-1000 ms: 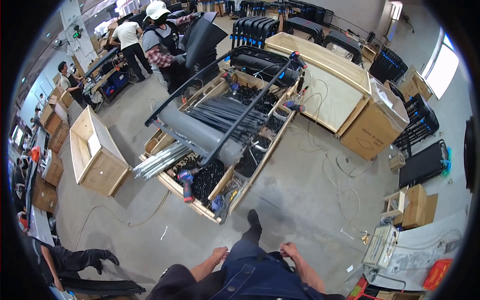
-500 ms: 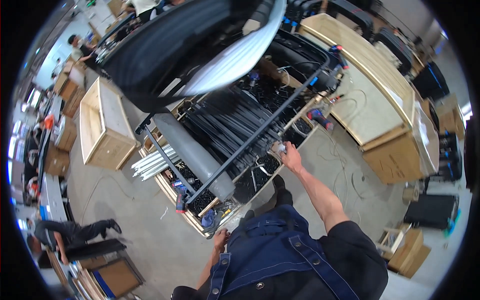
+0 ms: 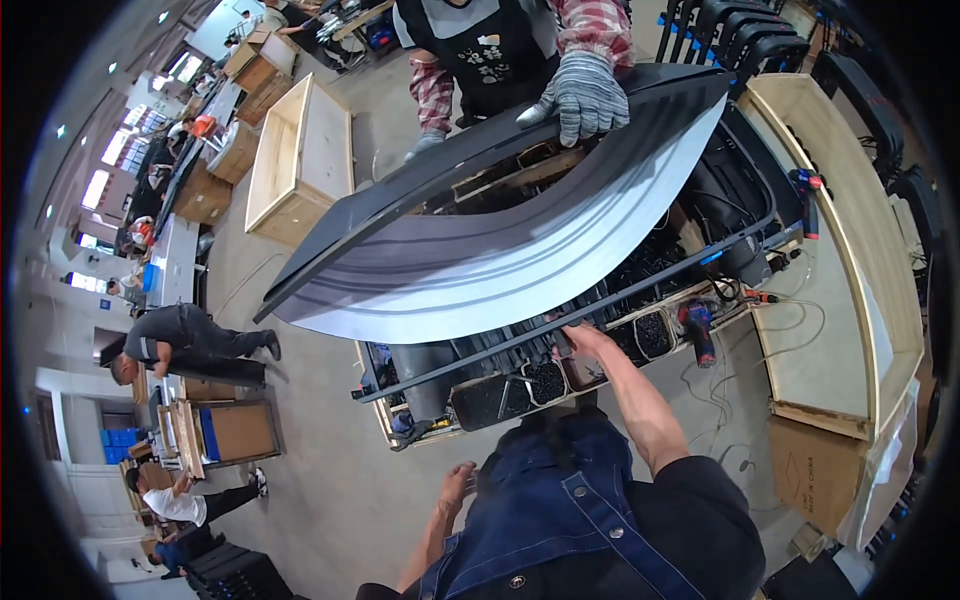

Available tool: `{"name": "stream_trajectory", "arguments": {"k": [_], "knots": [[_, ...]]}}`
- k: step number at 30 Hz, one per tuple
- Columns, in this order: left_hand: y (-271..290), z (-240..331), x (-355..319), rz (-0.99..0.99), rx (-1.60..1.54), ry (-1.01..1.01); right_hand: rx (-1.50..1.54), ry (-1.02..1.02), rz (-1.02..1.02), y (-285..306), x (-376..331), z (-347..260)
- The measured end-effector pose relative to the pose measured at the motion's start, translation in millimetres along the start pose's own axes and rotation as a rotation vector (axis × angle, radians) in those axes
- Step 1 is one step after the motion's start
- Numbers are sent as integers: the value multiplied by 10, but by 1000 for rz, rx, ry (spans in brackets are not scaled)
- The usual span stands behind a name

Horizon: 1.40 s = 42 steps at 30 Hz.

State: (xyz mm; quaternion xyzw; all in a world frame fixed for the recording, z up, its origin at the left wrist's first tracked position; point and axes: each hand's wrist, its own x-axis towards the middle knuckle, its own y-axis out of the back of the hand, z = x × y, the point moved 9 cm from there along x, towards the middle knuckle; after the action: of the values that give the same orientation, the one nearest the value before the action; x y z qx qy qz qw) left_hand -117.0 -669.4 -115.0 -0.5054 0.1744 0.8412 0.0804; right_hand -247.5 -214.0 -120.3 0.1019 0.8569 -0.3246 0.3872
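My right hand (image 3: 583,341) reaches forward to the near side of a workbench, beside a long black metal frame (image 3: 640,293) and over small bins of dark parts (image 3: 546,382). Its fingers are bent down and blurred, so what they hold, if anything, cannot be made out. Low by my apron hangs my left hand (image 3: 458,484), fingers loosely apart, with nothing seen in it. A large curved panel (image 3: 470,290), black-edged with a pale striped inner face, spans the bench. A co-worker's gloved hand (image 3: 585,97) grips its far edge.
A cordless drill (image 3: 697,330) lies at the bench's right end, another drill (image 3: 808,200) farther back. Wooden crates (image 3: 300,165) stand left and a long wooden box (image 3: 835,250) right. Cables (image 3: 715,395) trail over the floor. Other people work at far left.
The curved panel has come down and across the bench, and the co-worker holding it is now in view. My head view has turned. My right hand has moved in by the bins.
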Motion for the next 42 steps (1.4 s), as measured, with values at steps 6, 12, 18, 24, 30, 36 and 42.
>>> {"name": "stream_trajectory", "arguments": {"k": [6, 12, 18, 24, 30, 36, 42], "knots": [[-1058, 1616, -268, -292, 160, -339, -770, 755, 555, 710, -222, -53], [-1113, 3738, -1245, -276, -56, -772, -709, 106, 191, 1205, -2768, 412], [-1071, 5132, -1696, -508, -533, -982, -441, -111, 39, 1025, -4067, 377], [-1156, 5469, -1619, -431, -707, -804, -574, 452, -123, -247, -3064, -692], [-1141, 5580, -1545, -487, -833, -623, -872, 810, 250, -979, -1529, -1648], [-1241, 5385, -1684, -468, -842, -604, -823, 833, 319, -1200, -925, -1738], [-1276, 5113, -1570, -496, -855, -555, -711, 827, 354, -1076, -759, -1505]]}}
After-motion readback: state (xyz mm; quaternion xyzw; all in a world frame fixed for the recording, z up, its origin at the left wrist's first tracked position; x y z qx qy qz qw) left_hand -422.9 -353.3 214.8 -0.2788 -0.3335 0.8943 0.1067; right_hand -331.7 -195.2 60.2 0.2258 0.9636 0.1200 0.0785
